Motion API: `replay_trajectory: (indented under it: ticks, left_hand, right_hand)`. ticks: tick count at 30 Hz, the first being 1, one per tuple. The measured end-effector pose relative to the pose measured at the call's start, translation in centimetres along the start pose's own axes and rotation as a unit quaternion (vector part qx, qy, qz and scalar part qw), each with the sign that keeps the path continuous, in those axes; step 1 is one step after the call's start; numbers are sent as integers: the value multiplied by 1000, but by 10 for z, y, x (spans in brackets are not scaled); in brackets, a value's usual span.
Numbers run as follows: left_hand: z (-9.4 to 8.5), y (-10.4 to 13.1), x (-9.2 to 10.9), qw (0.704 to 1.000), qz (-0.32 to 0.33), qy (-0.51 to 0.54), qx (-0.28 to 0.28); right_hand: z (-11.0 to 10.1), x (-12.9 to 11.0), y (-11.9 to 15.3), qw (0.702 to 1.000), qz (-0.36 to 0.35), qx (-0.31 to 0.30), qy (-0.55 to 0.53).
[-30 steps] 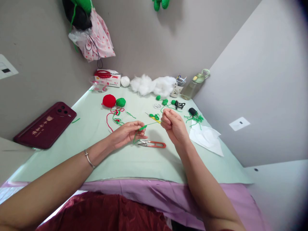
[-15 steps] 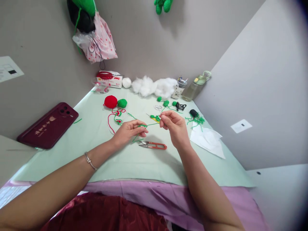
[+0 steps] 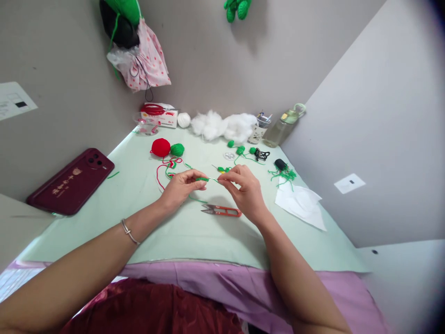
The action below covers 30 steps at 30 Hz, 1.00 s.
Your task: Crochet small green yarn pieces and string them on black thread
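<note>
My left hand (image 3: 182, 186) pinches a small green crocheted piece (image 3: 202, 179) between thumb and fingers. Close by on the right, my right hand (image 3: 242, 187) is closed on a thin needle (image 3: 212, 178), whose shaft points left and reaches the green piece. Green yarn runs between the two hands. Below them on the table lie small snips with red handles (image 3: 227, 211), their blades pointing left. Red and green yarn strands and small red-and-green pieces (image 3: 171, 164) lie beyond my left hand.
A red yarn ball (image 3: 161, 147) and green ball (image 3: 177, 150) sit behind. White stuffing (image 3: 222, 126), a pen cup (image 3: 259, 130) and a bottle (image 3: 283, 126) line the back. A dark red phone (image 3: 71, 181) is left; white paper (image 3: 299, 204) is right.
My right hand has come down and left, bringing the needle to the green piece. The yarn that was stretched between my hands is now shorter.
</note>
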<state>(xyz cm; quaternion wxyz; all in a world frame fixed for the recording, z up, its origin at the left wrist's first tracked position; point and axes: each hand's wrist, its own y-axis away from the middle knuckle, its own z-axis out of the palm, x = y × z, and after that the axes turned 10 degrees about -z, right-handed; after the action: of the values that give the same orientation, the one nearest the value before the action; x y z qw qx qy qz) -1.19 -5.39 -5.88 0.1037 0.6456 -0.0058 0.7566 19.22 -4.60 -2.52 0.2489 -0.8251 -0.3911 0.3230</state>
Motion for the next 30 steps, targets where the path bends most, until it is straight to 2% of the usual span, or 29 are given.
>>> replay_trajectory:
  ticks: [5,17,23,30]
  left_hand:
    - [-1,0,1,1000,6,-6,-2]
    - [-1,2,1,995,31,-95,30]
    - [0,2,3,997,4,-73,23]
    - [1,3,0,998,-3,-61,-16]
  right_hand:
    - [3,2,1,997,-45,-31,62]
    - [3,1,2,994,-52,-68,69]
    - [8,2,3,998,15,-57,-22]
    - [13,-1,1,984,93,-59,-143]
